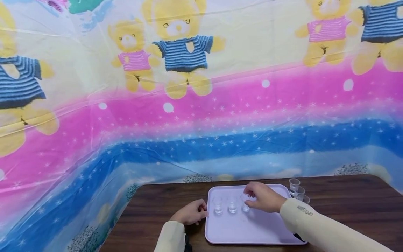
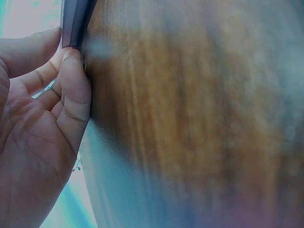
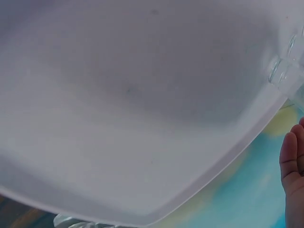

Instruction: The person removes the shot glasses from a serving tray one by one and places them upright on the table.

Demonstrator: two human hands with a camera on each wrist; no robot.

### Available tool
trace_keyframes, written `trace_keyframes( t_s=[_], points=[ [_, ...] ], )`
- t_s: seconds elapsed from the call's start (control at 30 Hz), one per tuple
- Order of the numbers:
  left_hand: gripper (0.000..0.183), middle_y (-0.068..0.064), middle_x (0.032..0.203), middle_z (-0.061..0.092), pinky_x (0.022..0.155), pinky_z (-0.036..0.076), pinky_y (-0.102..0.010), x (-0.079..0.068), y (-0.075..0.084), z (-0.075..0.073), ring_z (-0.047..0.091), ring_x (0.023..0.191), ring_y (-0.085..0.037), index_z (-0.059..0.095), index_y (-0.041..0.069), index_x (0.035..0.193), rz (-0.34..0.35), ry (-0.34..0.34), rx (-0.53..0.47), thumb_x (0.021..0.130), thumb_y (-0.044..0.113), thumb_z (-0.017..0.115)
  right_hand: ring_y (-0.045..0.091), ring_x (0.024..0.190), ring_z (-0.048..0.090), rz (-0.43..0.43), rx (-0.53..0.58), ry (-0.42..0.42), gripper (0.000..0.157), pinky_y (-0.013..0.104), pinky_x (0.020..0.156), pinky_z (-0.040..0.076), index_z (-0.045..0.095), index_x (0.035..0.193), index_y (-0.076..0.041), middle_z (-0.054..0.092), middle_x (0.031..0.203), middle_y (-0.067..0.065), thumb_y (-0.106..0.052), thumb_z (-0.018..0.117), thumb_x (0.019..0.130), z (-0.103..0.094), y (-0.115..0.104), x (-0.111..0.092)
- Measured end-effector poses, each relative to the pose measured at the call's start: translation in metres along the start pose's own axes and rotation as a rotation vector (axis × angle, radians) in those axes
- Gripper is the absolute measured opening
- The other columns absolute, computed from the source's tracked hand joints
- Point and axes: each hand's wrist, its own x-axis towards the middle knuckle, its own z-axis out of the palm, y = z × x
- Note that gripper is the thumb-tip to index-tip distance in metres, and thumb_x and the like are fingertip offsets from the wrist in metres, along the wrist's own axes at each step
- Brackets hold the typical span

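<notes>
A pale lilac tray lies on the table with three small clear cups in a row: a left cup, a middle cup and a right cup. My right hand holds the right cup near its top between thumb and fingers. At the tray's left side, my left hand pinches the rim; the left wrist view shows thumb and fingers at the tray edge. Fingers of the right hand show only partly in the right wrist view, beside a clear cup.
Just beyond the tray's right edge, several more clear cups stand on the dark wooden table. A curtain printed with bears hangs behind the table and along its left side.
</notes>
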Motion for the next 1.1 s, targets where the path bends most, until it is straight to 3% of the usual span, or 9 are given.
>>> trace_keyframes(
  t_s=[0.3,0.53,0.8,1.1],
  points=[
    [0.009,-0.006,0.072,0.051,0.052,0.047,-0.032,-0.001,0.0,0.001,0.051,0.057,-0.019,0.052,0.008,0.091,0.009,0.0,0.0,0.092,0.008,0.061,0.014,0.079,0.055,-0.012,-0.051,-0.011,0.023,0.032,0.069,0.048,0.063,0.097,-0.009,0.057,0.086,-0.003,-0.021,0.074,0.081,-0.017,0.012,-0.016],
    [0.009,-0.006,0.072,0.05,0.052,0.047,-0.032,-0.001,0.0,0.0,0.051,0.057,-0.018,0.052,0.007,0.091,0.024,0.002,-0.011,0.092,0.007,0.06,0.011,0.076,0.054,-0.046,-0.063,-0.019,0.022,0.03,0.066,0.048,0.064,0.097,-0.009,0.058,0.085,-0.004,-0.02,0.075,0.081,-0.041,0.026,-0.035],
    [0.008,-0.006,0.071,0.051,0.052,0.046,-0.032,-0.001,0.002,0.0,0.052,0.056,-0.019,0.052,0.007,0.092,0.003,-0.01,0.007,0.092,0.009,0.06,0.007,0.072,0.051,-0.048,-0.115,-0.046,0.022,0.027,0.062,0.046,0.064,0.095,-0.013,0.055,0.081,-0.008,-0.023,0.075,0.08,-0.072,0.044,-0.066],
    [0.008,-0.006,0.071,0.051,0.052,0.046,-0.032,-0.001,0.004,0.0,0.052,0.056,-0.019,0.052,0.007,0.092,0.007,-0.016,0.008,0.092,0.009,0.06,0.001,0.066,0.049,-0.027,-0.139,0.027,0.019,0.024,0.057,0.045,0.063,0.091,-0.016,0.055,0.077,-0.012,-0.021,0.077,0.078,-0.092,0.065,-0.11]
  ],
)
